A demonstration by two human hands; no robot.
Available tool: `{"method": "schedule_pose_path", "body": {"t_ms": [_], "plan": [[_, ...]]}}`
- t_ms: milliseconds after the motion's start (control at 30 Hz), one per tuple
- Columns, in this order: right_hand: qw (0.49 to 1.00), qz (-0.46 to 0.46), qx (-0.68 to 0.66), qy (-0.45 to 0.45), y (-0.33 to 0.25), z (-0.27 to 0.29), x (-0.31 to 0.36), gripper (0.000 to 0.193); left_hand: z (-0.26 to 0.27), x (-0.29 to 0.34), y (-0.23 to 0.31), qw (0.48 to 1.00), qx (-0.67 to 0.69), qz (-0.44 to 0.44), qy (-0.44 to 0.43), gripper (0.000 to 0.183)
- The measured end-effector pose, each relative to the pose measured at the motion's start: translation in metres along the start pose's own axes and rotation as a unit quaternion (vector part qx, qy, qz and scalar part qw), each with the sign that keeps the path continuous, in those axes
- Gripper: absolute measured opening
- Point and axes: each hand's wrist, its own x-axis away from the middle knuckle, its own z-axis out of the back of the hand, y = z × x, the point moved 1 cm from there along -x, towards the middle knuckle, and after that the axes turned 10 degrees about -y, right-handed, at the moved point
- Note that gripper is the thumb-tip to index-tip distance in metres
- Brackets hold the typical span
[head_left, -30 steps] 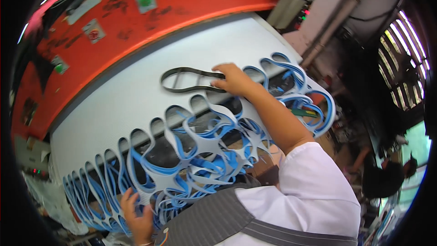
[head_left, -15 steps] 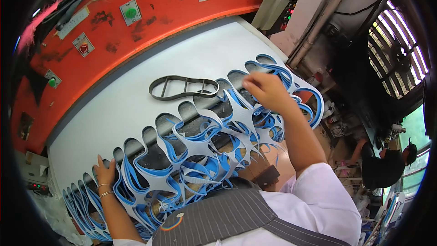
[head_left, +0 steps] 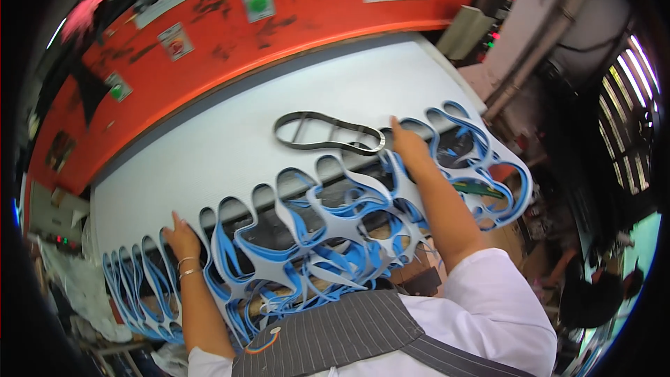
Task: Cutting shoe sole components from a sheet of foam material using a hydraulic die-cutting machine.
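A blue-and-white foam sheet (head_left: 279,255), full of sole-shaped cut-outs, lies along the near edge of the white work surface, its thin strips tangled and hanging toward me. My left hand (head_left: 183,241), with bangles on the wrist, is at the sheet's scalloped edge on the left, one finger stretched out and the others curled at the strips. Further right my right hand (head_left: 408,145) is at the same edge, one finger pointing away and the rest bent round the foam, partly hidden. Just left of it, a metal sole-shaped cutting die (head_left: 329,144) rests on the surface, its right end touching the scalloped edge.
Behind the white work surface (head_left: 209,146) runs an orange machine beam (head_left: 307,28) with a green button (head_left: 259,3) and other controls. A control box with lights (head_left: 492,35) stands at the back right. Another person (head_left: 592,300) is at far right.
My right hand has come down onto the sheet's edge beside the die. My left hand's spread fingers have drawn in. The whole view has shifted as my head turned.
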Motion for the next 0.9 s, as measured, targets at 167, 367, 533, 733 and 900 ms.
{"method": "schedule_pose_path", "body": {"t_ms": [167, 367, 533, 733, 900], "plan": [[0.998, -0.030, 0.051, -0.021, 0.022, 0.010, 0.022, 0.058, 0.027, 0.033, 0.043, 1.000, 0.000, 0.013, -0.029, 0.049], [0.986, -0.044, 0.156, -0.032, -0.014, 0.074, 0.029, 0.062, 0.103, 0.045, 0.063, 0.935, -0.099, 0.040, -0.339, 0.057], [0.978, 0.130, 0.114, -0.119, -0.071, 0.042, 0.018, 0.091, 0.132, 0.037, 0.143, 0.964, 0.042, -0.244, -0.100, 0.060], [0.928, 0.334, 0.126, -0.104, -0.131, 0.049, 0.015, 0.063, 0.124, 0.042, 0.251, 0.897, 0.025, -0.426, -0.114, 0.109], [0.841, 0.523, 0.113, -0.079, -0.203, 0.101, 0.002, 0.065, 0.111, 0.053, 0.237, 0.882, 0.135, -0.371, -0.257, 0.105]]}}
